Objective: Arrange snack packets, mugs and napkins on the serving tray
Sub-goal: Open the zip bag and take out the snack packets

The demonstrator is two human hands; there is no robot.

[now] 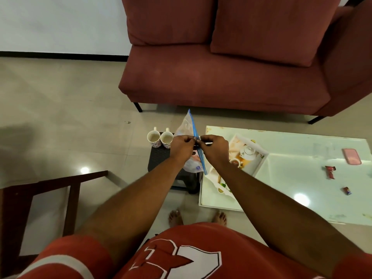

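A clear zip bag (186, 125) with a blue seal strip is held upright in front of me. My left hand (182, 147) and my right hand (214, 149) both pinch its blue strip from either side. Pale contents show at the bag's lower end, under my left wrist. Two patterned white mugs (160, 138) stand side by side on a small dark stool (158, 158), left of my hands. The serving tray (259, 158), printed with a teapot picture, lies on the glass table (302, 178) just right of my right hand. Two small red snack packets (330, 171) lie farther right.
A pink phone (351, 156) lies near the table's right edge. A dark red sofa (231, 67) stands behind the table. A wooden chair frame (40, 198) is at my lower left. My bare feet stand on the tiled floor between stool and table.
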